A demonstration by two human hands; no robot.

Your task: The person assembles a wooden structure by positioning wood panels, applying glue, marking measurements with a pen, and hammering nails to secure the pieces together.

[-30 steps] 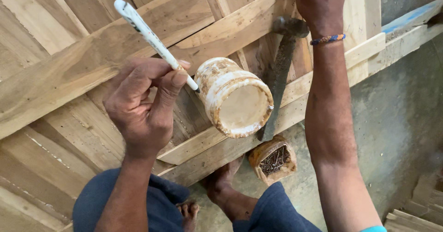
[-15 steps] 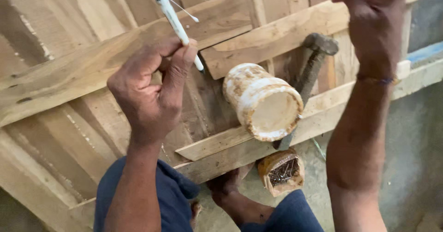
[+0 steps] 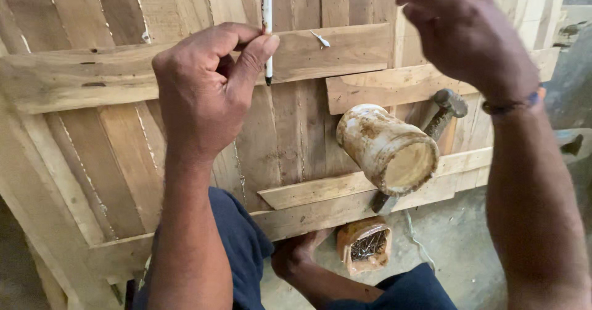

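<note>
Marking step: left hand (image 3: 206, 94) pinched slim white pen (image 3: 267, 32) (tip down) on pale wooden cross-plank (image 3: 185, 76); right hand (image 3: 465, 32) above it, released. Next: steady stroke.

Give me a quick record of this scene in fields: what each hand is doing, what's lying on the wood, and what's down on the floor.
left hand: left hand pinches a white pen, tip down against the wooden panel
right hand: right hand raised above the panel, fingers spread, holding nothing
on the wood: stained white jar on its side, mouth toward the camera; hammer behind it, head up
floor: small container of nails beside a bare foot
clothing: dark blue trousers
</note>
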